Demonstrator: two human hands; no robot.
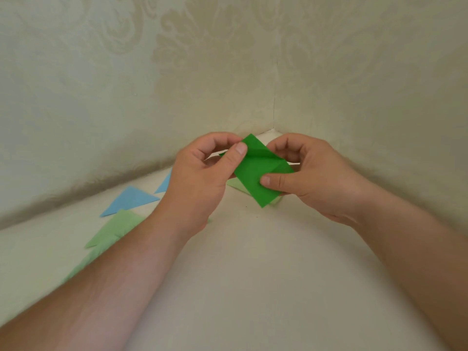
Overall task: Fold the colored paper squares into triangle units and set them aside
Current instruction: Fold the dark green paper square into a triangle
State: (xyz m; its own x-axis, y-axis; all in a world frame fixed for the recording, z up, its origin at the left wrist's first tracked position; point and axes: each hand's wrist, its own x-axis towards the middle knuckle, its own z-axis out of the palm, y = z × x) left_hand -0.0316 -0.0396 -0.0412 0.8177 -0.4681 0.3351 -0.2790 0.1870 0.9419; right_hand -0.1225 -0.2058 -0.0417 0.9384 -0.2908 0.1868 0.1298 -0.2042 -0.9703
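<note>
Both hands pinched the dark green paper (258,173) above the table (253,274): the left hand (200,183) its upper corner, the right hand (311,178) its lower side. The paper was a creased, tilted oblong.

Folded paper (260,171) up between left hand (200,183) and right hand (311,178). Triangle units (131,200) lie left on the table (253,274). Walls (126,84) meet behind.

Cream damask wallpaper (207,59), pale tabletop (253,274)
</note>
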